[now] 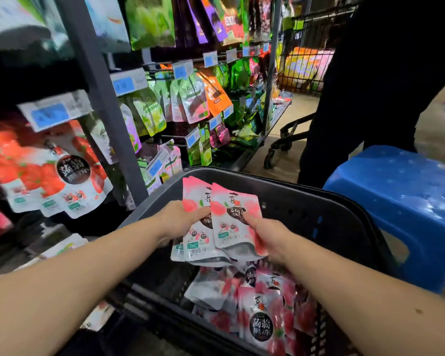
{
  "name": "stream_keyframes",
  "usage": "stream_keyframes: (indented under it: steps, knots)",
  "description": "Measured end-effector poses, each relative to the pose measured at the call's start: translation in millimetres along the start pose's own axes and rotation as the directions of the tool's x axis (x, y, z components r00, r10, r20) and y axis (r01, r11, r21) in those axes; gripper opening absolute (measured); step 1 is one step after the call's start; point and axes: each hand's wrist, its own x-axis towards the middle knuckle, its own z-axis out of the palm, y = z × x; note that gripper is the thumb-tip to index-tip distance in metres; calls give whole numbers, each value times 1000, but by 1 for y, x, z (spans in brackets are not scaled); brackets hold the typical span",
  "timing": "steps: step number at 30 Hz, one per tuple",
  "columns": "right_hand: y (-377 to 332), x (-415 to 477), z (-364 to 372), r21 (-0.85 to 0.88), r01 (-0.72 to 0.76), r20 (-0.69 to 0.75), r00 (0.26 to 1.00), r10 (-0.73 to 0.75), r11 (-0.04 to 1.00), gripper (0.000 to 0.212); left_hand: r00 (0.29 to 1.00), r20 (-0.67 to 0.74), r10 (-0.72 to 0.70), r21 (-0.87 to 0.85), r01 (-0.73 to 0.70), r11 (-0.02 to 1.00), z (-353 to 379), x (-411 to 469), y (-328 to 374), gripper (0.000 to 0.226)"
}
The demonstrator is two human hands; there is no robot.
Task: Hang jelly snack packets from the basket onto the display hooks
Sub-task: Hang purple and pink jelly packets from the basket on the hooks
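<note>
Both hands grip peach jelly packets above the basket point(306, 191). The left hand point(180, 222) is curled round the left edge of a fan of packets point(198, 244). The right hand point(270, 240) pinches the front packet point(233, 222), thumb on its printed face and fingers behind. The held packets stand upright, top edges far and sealed bases near, just above the loose packets point(262, 319) heaped in the near right of the basket.

The step in hand appears to be gathering and squaring a batch before hanging. To do it well:

- Align the top edges so that the hang holes coincide. The holes themselves are too small to make out here.
- Keep every printed face turned the same way.
- Let the left hand serve as the magazine while the right feeds one packet at a time.

The display hooks point(170, 136) lie to the far left, each tipped with a blue price tag point(123, 84). Strawberry packets point(70, 181) hang nearest on the left. A matching peach row is not clearly identifiable, so the tag should be checked before loading.

Likely faults are a slippery foil packet sliding out of the fan and a top seam creased by too tight a pinch. A blue stool point(396, 201) stands just right of the basket.
</note>
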Motion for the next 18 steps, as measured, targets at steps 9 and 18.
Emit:
stream_keyframes:
  steps: [9,18]
  knots:
    - [-15,-26,28,-86,99,110,990,-89,991,36,988,-154,-4,-22,1,1000,-19,-59,16,51]
    - [-48,-96,62,-147,136,307,948,-85,980,36,942,-335,-6,-246,-81,966,-46,-139,21,44]
